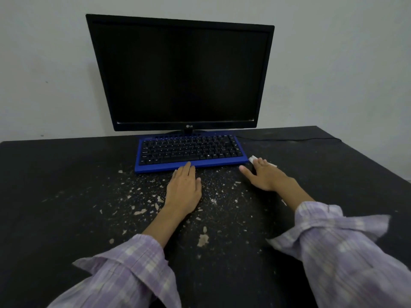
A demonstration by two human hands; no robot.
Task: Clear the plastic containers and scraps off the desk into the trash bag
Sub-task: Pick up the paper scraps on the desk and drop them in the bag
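— Scraps first: where do they lie?

— Pale scraps point(202, 239) are scattered across the dark desk point(55, 185), thickest in front of the blue keyboard point(191, 153) and between the 2 forearms. No plastic container and no trash bag show in this view.

— And the hands?

— The left hand point(184, 190) lies flat, palm down, fingers straight, fingertips touching the keyboard's front edge; it has hold of nothing. The right hand point(263, 175) rests just right of the keyboard, thumb spread, fingers laid over a small white piece point(252, 159) that pokes out past the fingertips. Whether the fingers actually pinch it or only cover it, I cannot tell.

— So which step is this?

— My reading: the larger items seem gone from the desk, and the work is down to the loose bits, starting with that white piece.

— What does the next move call for?

— Probably closing the right fingers on the white piece and lifting it clear of the keyboard corner, then sweeping the flakes together with a flat palm. The bag must be found off-frame. The monitor point(180, 72) stands behind, out of the way.
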